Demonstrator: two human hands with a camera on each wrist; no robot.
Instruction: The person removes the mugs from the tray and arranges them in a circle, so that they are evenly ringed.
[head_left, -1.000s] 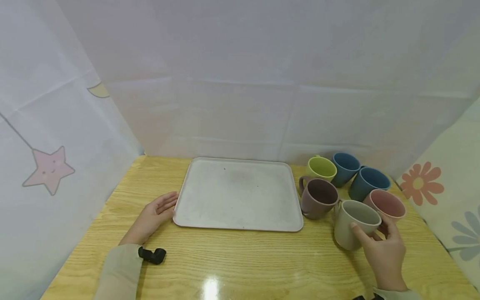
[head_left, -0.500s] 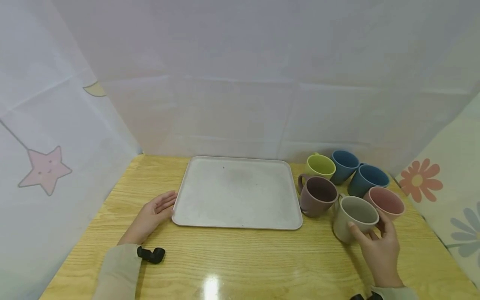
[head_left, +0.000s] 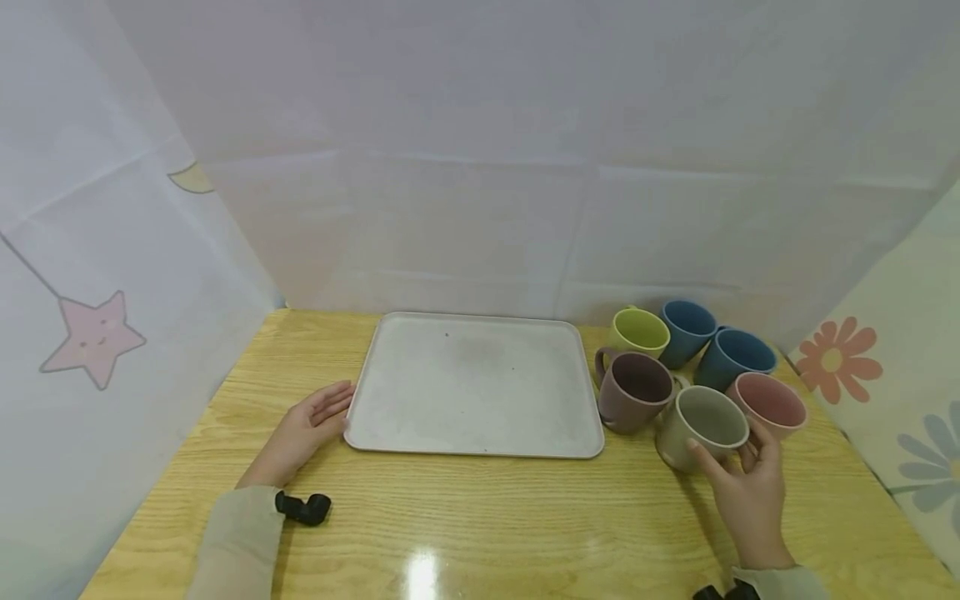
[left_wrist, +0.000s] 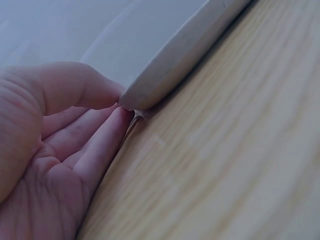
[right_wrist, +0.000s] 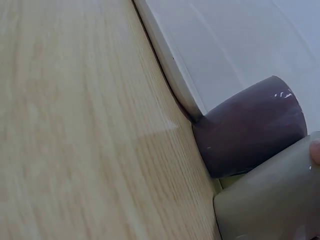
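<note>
Beside the brown-purple mug (head_left: pixel 628 408), a grey-beige mug (head_left: pixel 675 437) is gripped by my right hand (head_left: pixel 753 500). The thumb presses its front wall and the other fingers go round its right side, partly hidden. Its handle points back left, close to the purple mug. In the right wrist view the grey mug (right_wrist: pixel 270 202) appears upright and low at the table, with one fingertip (right_wrist: pixel 315 151) showing. My left hand (head_left: pixel 303 433) lies at the left edge of a white tray (head_left: pixel 480 392). Its fairly straight fingers and thumb touch the tray's rim (left_wrist: pixel 165 70).
A yellow-green mug (head_left: pixel 637 333), two blue mugs, one further back (head_left: pixel 686 329) and one nearer (head_left: pixel 735 358), and a pink mug (head_left: pixel 768 406) cluster at the right. White cloth (head_left: pixel 465 167) walls off the back of the wooden table (head_left: pixel 487 517).
My right hand has shifted the grey-beige mug left and slightly back, closer to the purple mug. The left hand and the tray have stayed in place.
</note>
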